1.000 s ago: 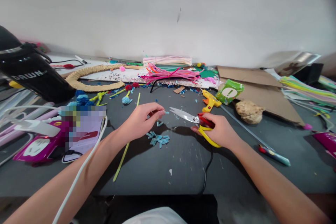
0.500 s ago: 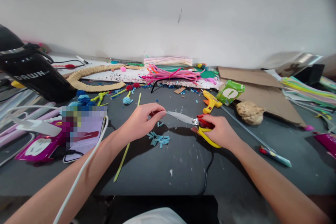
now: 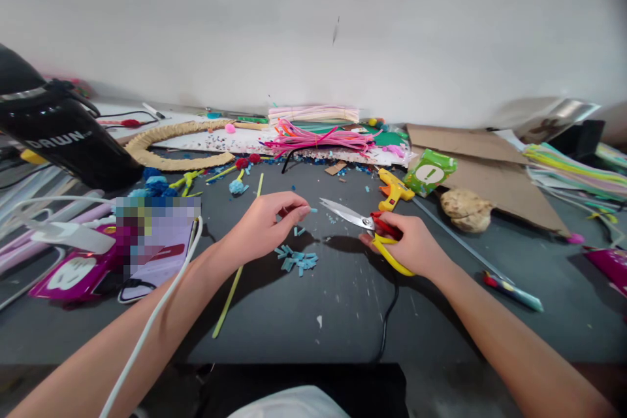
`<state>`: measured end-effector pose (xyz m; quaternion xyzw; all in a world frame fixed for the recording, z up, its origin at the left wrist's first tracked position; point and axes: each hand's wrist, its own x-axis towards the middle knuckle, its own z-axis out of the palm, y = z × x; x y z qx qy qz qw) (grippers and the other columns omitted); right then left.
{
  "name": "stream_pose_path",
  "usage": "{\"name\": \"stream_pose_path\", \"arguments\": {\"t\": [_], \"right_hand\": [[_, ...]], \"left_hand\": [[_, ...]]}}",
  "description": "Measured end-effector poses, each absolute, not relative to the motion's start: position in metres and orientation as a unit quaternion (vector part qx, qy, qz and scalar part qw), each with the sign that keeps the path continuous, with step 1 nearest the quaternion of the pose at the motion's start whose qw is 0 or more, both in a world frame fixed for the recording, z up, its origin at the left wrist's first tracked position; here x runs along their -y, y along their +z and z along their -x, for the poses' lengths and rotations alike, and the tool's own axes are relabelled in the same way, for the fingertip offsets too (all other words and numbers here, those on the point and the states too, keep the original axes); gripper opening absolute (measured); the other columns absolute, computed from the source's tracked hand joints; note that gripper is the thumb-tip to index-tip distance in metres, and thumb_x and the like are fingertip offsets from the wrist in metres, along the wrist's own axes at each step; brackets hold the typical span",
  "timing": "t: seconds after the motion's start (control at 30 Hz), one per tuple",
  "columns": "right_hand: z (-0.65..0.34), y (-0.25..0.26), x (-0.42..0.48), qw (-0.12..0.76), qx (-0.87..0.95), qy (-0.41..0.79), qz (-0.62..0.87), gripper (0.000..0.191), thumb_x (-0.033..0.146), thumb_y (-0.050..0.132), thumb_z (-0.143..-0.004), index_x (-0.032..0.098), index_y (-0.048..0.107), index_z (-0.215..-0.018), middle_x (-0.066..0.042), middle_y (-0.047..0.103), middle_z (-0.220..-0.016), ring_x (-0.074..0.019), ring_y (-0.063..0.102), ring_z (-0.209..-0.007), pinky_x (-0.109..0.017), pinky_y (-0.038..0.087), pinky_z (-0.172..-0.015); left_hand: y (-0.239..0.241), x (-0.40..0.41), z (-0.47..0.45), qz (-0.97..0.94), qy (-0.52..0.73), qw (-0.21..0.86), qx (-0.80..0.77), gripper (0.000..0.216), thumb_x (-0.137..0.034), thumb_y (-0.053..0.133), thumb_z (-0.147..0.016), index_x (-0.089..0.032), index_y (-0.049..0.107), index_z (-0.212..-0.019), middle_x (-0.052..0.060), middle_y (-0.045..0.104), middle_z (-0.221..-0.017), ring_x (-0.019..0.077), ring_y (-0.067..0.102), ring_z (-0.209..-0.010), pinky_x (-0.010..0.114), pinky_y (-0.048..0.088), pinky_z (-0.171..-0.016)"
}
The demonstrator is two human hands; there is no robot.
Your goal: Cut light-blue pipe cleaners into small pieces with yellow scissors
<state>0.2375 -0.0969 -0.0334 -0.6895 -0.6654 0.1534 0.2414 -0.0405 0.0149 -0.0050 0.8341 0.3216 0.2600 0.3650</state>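
Between thumb and fingertips, my left hand [image 3: 274, 219] pinches a small light-blue strip [image 3: 313, 210], whose end sticks out to the right. My right hand [image 3: 409, 245] grips scissors [image 3: 345, 214] with red and yellow handles. Their blades are slightly parted and point left, a short way from the strip. Below my left fingers lies a small pile of light-blue cut pieces [image 3: 300, 261], with tiny blue bits [image 3: 334, 219] under the blades. A yellow-green pipe cleaner [image 3: 229, 300] runs beneath my left wrist.
Behind my right hand lie a yellow glue gun [image 3: 393, 188], a green packet [image 3: 431, 173] and cardboard [image 3: 514, 189]. Pink pipe cleaners [image 3: 318, 139] are bundled at the back. A black bottle [image 3: 73, 137], a phone [image 3: 161, 255] and a white cable [image 3: 147, 323] are on the left.
The scissors have drawn back slightly to the right from my left fingertips, and their blades have parted. The blue strip's end now shows clearly; my left hand stays in place.
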Motion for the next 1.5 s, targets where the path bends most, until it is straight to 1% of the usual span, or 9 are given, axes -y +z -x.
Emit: {"name": "stream_pose_path", "arguments": {"t": [0.33,0.53,0.7,0.83,1.03,1.27,1.5], "right_hand": [[-0.2385,-0.0341,0.0972,0.209,0.688,0.158,0.677,0.031,0.042,0.066,-0.078,0.021,0.045,-0.068,0.003,0.047,-0.065,-0.0118,0.037,-0.059,-0.025,0.029,-0.054],[-0.2373,-0.0323,0.0966,0.202,0.688,0.153,0.680,0.036,0.044,0.066,-0.078,0.021,0.041,-0.066,0.004,0.042,-0.062,-0.0114,0.032,-0.058,-0.025,0.027,-0.053],[-0.2371,-0.0293,0.0964,0.196,0.689,0.150,0.681,0.038,0.046,0.066,-0.078,0.021,0.041,-0.064,0.004,0.041,-0.061,-0.0112,0.030,-0.058,-0.025,0.027,-0.053],[-0.2375,-0.0301,0.0968,0.198,0.691,0.139,0.681,0.039,0.047,0.066,-0.077,0.020,0.042,-0.063,0.004,0.042,-0.060,-0.0108,0.029,-0.058,-0.025,0.027,-0.053],[-0.2361,-0.0321,0.0988,0.245,0.658,0.189,0.686,0.037,0.044,0.071,-0.073,0.021,0.044,-0.067,0.005,0.046,-0.062,-0.0096,0.035,-0.057,-0.023,0.030,-0.052],[-0.2369,-0.0333,0.0978,0.214,0.680,0.178,0.678,0.030,0.042,0.067,-0.076,0.021,0.048,-0.068,0.003,0.049,-0.063,-0.0113,0.039,-0.057,-0.024,0.031,-0.053],[-0.2365,-0.0314,0.0973,0.207,0.685,0.161,0.680,0.036,0.046,0.065,-0.078,0.021,0.043,-0.065,0.004,0.047,-0.061,-0.0111,0.035,-0.057,-0.025,0.029,-0.053]], "left_hand": [[-0.0045,-0.0141,0.0400,-0.832,0.265,0.365,-0.322,0.026,-0.039,0.052,-0.094,-0.018,0.067,-0.092,0.001,0.067,-0.082,0.0129,0.059,-0.074,0.023,0.043,-0.064],[-0.0042,-0.0138,0.0400,-0.831,0.273,0.357,-0.328,0.025,-0.039,0.054,-0.094,-0.018,0.067,-0.093,0.001,0.068,-0.083,0.0127,0.059,-0.073,0.023,0.042,-0.063],[-0.0033,-0.0132,0.0400,-0.833,0.270,0.355,-0.327,0.025,-0.039,0.054,-0.094,-0.018,0.067,-0.092,0.001,0.068,-0.082,0.0125,0.058,-0.073,0.023,0.042,-0.062],[-0.0036,-0.0132,0.0405,-0.834,0.272,0.350,-0.328,0.024,-0.039,0.054,-0.094,-0.019,0.067,-0.092,0.001,0.067,-0.082,0.0120,0.057,-0.072,0.022,0.041,-0.061],[-0.0047,-0.0139,0.0404,-0.832,0.279,0.349,-0.329,0.023,-0.038,0.055,-0.093,-0.018,0.067,-0.092,0.001,0.067,-0.082,0.0113,0.057,-0.071,0.022,0.042,-0.061],[-0.0033,-0.0131,0.0404,-0.837,0.275,0.343,-0.326,0.023,-0.038,0.055,-0.093,-0.018,0.067,-0.091,0.001,0.067,-0.082,0.0115,0.057,-0.071,0.022,0.041,-0.060],[-0.0021,-0.0127,0.0404,-0.842,0.273,0.336,-0.323,0.026,-0.039,0.053,-0.094,-0.017,0.067,-0.091,0.003,0.068,-0.082,0.0130,0.058,-0.071,0.023,0.041,-0.059]]}}
